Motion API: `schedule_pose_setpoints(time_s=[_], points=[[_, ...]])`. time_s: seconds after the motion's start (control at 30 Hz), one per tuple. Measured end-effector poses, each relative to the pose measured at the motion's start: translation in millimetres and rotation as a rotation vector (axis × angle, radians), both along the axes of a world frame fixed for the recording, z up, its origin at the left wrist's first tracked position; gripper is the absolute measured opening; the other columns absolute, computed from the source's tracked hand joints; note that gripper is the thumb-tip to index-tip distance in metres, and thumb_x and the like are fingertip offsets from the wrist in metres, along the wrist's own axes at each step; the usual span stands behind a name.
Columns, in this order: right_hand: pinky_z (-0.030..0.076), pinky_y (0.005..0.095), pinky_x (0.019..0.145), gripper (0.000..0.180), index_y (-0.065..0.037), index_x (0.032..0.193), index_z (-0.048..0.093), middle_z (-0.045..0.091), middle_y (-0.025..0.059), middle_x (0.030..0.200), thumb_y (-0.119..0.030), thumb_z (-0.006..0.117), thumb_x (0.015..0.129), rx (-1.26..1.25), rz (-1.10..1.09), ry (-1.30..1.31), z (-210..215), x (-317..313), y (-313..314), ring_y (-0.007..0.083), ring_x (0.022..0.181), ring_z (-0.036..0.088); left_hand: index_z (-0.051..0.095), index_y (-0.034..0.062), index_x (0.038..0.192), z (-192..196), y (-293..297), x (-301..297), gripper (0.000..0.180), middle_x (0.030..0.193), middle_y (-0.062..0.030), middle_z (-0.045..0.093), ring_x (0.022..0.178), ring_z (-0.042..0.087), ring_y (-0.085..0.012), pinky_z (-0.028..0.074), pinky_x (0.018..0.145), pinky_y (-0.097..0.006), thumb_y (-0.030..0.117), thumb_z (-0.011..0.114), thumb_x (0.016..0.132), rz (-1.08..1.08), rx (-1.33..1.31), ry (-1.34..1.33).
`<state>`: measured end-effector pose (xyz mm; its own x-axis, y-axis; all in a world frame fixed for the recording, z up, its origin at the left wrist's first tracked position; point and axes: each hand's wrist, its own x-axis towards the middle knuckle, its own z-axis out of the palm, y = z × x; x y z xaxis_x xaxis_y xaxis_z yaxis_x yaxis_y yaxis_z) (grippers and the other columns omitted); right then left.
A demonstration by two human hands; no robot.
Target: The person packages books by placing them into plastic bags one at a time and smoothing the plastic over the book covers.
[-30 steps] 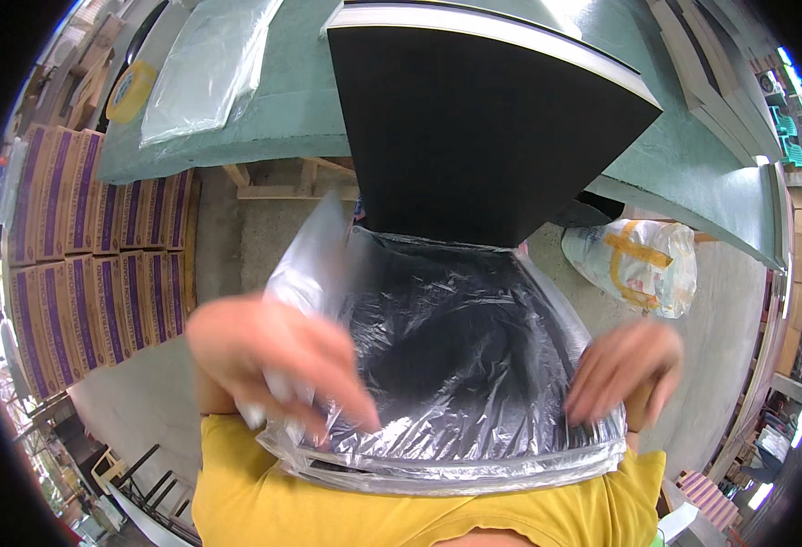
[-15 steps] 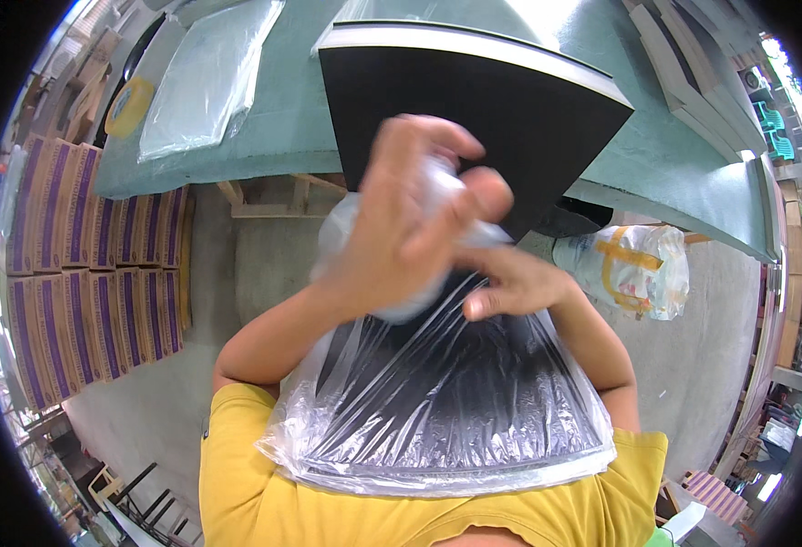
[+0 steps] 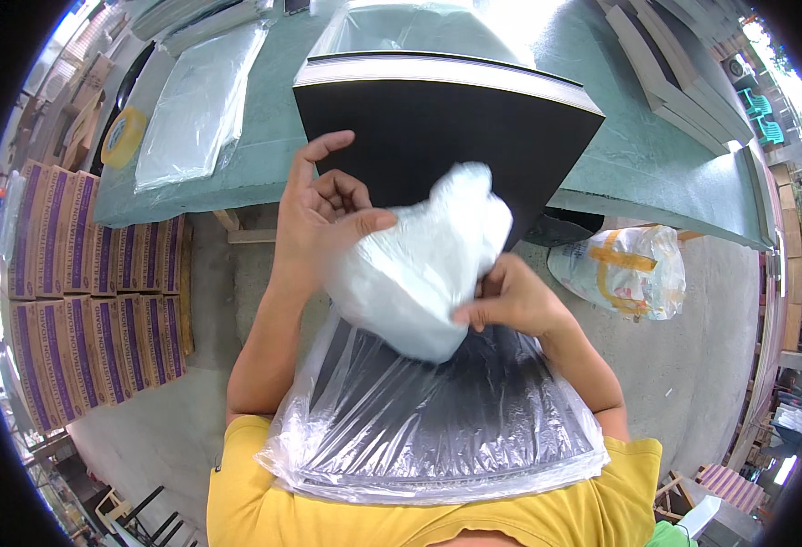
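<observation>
A crumpled white sheet [image 3: 419, 273], thin and either cloth or plastic, is spread between my two hands. My right hand [image 3: 515, 296] pinches its lower right edge between thumb and fingers. My left hand [image 3: 314, 214] has its thumb against the upper left edge, with the index finger raised and the other fingers loosely bent. Behind the sheet, a thick black slab [image 3: 437, 118] with a white edge stands tilted at the table. Below my hands, clear plastic [image 3: 446, 438] covers something dark against my yellow shirt. Whether it joins the slab is hidden by the sheet.
The green table [image 3: 264, 173] holds clear plastic sleeves [image 3: 196, 118], a yellow tape roll [image 3: 125, 137] and white-edged slabs [image 3: 674, 91] on the right. Stacked cartons [image 3: 91, 301] stand at left. A taped white bundle [image 3: 624, 269] lies on the floor below the table's right side.
The white sheet has opened out from a blurred bunch. My left hand has moved left, away from the right hand. The black slab sits slightly lower and farther left in view.
</observation>
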<state>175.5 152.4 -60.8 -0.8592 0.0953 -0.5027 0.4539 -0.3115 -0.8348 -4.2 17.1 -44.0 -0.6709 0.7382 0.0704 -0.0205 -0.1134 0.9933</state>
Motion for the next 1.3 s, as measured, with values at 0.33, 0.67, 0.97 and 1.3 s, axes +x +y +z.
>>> schedule_pose_setpoints(time_s=[0.33, 0.67, 0.97, 1.3], points=[[0.045, 0.0231, 0.063, 0.033, 0.001, 0.096, 0.053, 0.059, 0.0072, 0.084, -0.022, 0.066, 0.075, 0.589, -0.657, 0.344, 3, 19, 31, 0.0105, 0.072, 0.056, 0.044, 0.0049, 0.108, -3, -19, 2, 0.057, 0.067, -0.0023, 0.050, 0.056, 0.046, -0.0038, 0.037, 0.049, -0.014, -0.002, 0.073, 0.059, 0.049, 0.149, 0.225], [0.044, 0.0242, 0.073, 0.035, 0.002, 0.099, 0.053, 0.060, 0.0053, 0.087, -0.015, 0.067, 0.072, -0.182, -0.087, 0.376, -3, -6, 19, 0.0099, 0.078, 0.057, 0.050, 0.0034, 0.099, -13, -24, 9, 0.044, 0.070, -0.0025, 0.052, 0.060, 0.048, -0.0055, 0.038, 0.051, -0.016, 0.001, 0.073, 0.062, -0.072, 0.077, 0.366], [0.043, 0.0204, 0.068, 0.022, 0.000, 0.087, 0.056, 0.057, 0.0037, 0.084, -0.005, 0.068, 0.069, -0.261, -0.068, 0.288, -3, -25, 3, 0.0082, 0.076, 0.055, 0.045, 0.0042, 0.111, 4, -10, 33, 0.053, 0.078, -0.0049, 0.054, 0.070, 0.053, -0.0114, 0.043, 0.064, -0.024, 0.011, 0.071, 0.066, -0.261, -0.246, 0.508], [0.040, 0.0203, 0.051, 0.027, -0.002, 0.073, 0.054, 0.053, 0.0003, 0.061, -0.024, 0.070, 0.072, -0.001, 0.399, 0.111, 19, -21, 6, 0.0047, 0.054, 0.050, 0.039, 0.0072, 0.119, 9, -1, 25, 0.068, 0.077, -0.0033, 0.046, 0.070, 0.048, -0.0070, 0.043, 0.061, -0.020, 0.001, 0.073, 0.060, -0.338, -0.084, 0.130]])
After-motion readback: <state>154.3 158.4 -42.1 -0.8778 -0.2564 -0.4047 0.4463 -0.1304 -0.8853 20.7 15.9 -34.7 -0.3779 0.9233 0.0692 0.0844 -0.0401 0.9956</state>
